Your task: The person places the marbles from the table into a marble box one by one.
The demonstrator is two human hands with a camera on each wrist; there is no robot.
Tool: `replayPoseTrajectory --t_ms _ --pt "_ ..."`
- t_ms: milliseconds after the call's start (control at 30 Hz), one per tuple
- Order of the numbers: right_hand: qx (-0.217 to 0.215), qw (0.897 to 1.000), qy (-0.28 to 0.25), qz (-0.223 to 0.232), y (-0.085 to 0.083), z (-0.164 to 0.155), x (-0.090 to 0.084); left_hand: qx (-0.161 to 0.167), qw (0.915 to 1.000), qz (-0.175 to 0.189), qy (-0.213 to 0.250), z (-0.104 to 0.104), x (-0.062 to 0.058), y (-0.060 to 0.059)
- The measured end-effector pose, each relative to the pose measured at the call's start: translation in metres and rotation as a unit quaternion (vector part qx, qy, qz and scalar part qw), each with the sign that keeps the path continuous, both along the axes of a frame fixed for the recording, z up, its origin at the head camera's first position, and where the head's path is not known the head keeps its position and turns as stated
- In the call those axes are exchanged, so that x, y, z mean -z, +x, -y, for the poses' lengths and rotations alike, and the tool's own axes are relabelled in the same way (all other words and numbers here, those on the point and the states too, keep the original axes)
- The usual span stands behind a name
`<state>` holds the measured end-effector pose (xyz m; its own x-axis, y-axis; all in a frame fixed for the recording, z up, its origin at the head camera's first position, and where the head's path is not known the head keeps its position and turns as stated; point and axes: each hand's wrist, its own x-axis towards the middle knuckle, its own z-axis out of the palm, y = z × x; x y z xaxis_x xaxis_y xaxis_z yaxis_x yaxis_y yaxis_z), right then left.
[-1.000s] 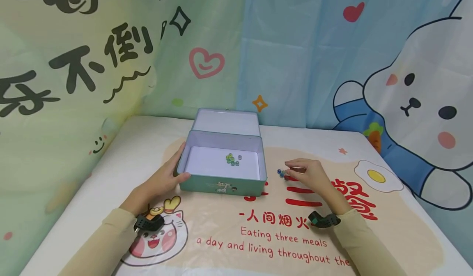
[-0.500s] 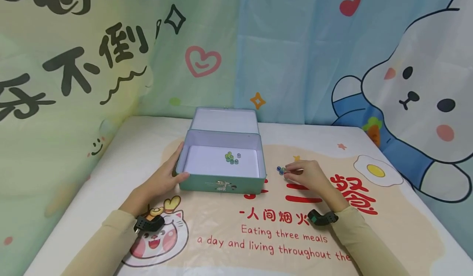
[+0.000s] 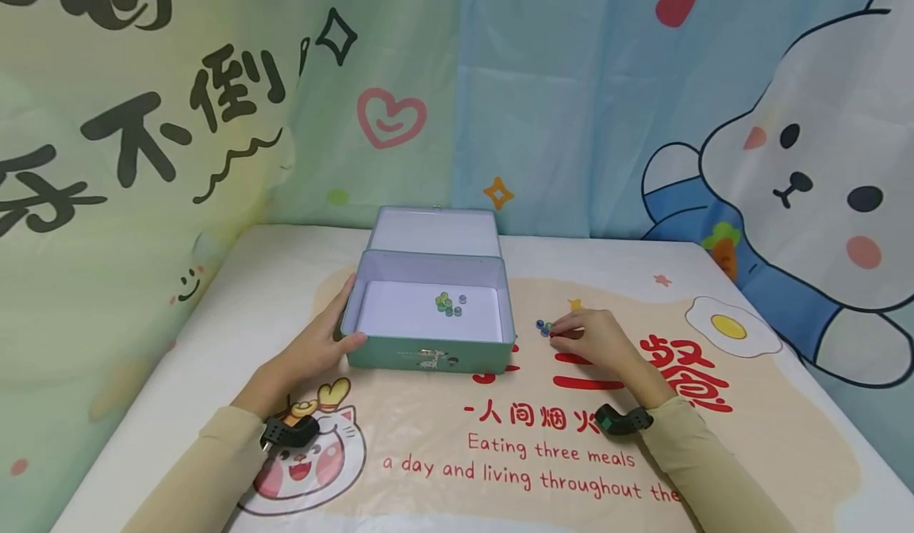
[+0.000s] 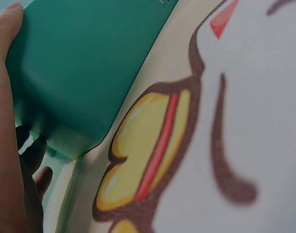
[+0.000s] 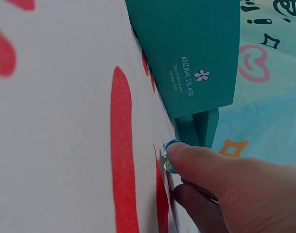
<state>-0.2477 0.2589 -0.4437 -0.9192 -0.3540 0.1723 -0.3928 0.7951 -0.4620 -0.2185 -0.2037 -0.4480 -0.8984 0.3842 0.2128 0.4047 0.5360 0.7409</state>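
Head view: a teal tin [image 3: 428, 354] is standing open on a printed mat [image 3: 500, 438], its lid [image 3: 434, 231] lying back behind it toward the backdrop. A small cluster of glass marbles [image 3: 447, 304] is sitting on the pale inner floor of the tin. The left hand [image 3: 314, 350] is resting against the tin's left front corner, fingers along the side wall and thumb at the front, steadying it. The right hand [image 3: 593, 339] is lying on the mat to the right of the tin, well clear of its wall, with fingertips closing on loose marbles [image 3: 544, 327] there. Nothing is standing between those marbles and the tin. A fabric backdrop [image 3: 643, 120] with cartoon prints is hanging behind the table. Both arms are wearing beige sleeves and dark wrist straps.

Left wrist view: the tin [image 4: 89, 63] is showing a smooth, matte teal wall with a rounded corner. The left hand [image 4: 11, 136] is pressing against that corner, thumb on one face and fingers wrapping round the other. The mat [image 4: 245, 121] is showing yellow, red and brown print.

Right wrist view: the right hand [image 5: 220, 179] is pinching a marble [image 5: 170, 155], round and glossy with blue and green tints, against the mat [image 5: 65, 121]. The tin [image 5: 196, 53], bearing small white lettering and a flower mark, is standing just beyond.
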Motion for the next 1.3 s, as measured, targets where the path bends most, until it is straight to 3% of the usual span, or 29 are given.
replayPoseTrajectory --t_ms 500,1300 --pt "0.005 1.0 0.019 0.008 -0.0028 -0.0045 -0.0027 0.009 0.9999 -0.003 0.005 -0.0005 -0.0026 -0.0022" --pt "0.014 0.998 -0.008 0.061 -0.0003 -0.0049 -0.0045 0.002 1.0 0.008 0.004 0.0002 -0.0006 -0.0004"
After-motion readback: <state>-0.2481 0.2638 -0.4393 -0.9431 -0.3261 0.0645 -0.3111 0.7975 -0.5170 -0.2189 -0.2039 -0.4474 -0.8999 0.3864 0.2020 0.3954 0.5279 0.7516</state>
